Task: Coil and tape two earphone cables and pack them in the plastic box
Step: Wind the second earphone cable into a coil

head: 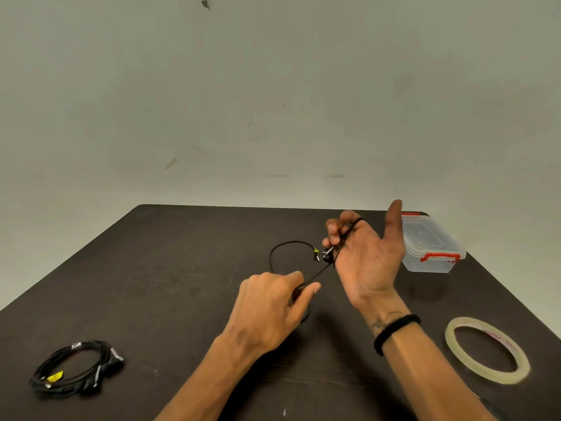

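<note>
Right hand raised, palm up, black earphone cable looped around its curled fingers. Left hand pinches the cable's trailing length just beside it. Plastic box lies beyond the right hand, tape roll to its right.

Matt dark table, clear glossy plastic box, translucent tape roll.

Dark brown desk, matte, faint pale scuffs. Behind it plain grey-green wall, scattered dark marks and chips, one near top. Light even, dim.
</note>
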`<action>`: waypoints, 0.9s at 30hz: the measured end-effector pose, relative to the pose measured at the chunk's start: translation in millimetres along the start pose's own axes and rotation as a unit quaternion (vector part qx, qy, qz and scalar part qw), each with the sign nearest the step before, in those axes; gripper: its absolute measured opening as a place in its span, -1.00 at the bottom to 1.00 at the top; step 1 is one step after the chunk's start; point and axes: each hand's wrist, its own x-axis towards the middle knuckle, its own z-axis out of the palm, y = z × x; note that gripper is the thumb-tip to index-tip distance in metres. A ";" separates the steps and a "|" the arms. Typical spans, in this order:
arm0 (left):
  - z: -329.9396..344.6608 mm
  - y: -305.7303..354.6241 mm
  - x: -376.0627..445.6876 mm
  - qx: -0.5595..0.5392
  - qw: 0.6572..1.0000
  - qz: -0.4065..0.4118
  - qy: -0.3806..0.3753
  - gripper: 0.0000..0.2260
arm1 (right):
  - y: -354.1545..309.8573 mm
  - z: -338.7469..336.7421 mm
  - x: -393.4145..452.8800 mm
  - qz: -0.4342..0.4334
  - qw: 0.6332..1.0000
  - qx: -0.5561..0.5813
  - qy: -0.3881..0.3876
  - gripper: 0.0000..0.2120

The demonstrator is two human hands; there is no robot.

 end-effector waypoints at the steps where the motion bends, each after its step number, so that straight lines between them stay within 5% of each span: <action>1: -2.1 1.7 0.4 0.002 1.000 0.011 0.022 -0.53 | 2.6 -0.4 0.7 -0.001 0.999 -0.040 -0.002 -0.30; 7: -15.8 -4.4 5.2 0.031 0.990 0.009 0.136 -0.55 | 24.3 -3.1 -3.1 0.072 0.953 -0.283 -0.077 -0.21; 15: -22.5 -21.6 7.0 0.007 0.986 0.018 0.167 -0.63 | 31.5 8.6 -16.5 0.174 0.876 -0.395 -0.215 0.01; 21: -28.4 -31.1 9.7 -0.003 0.983 -0.023 0.183 -0.53 | 22.2 14.5 -18.3 0.319 0.850 -0.316 -0.276 -0.12; 27: -33.7 -37.4 13.1 -0.118 0.968 -0.128 0.178 -0.46 | 13.5 23.5 -22.1 0.407 0.844 -0.082 -0.339 -0.24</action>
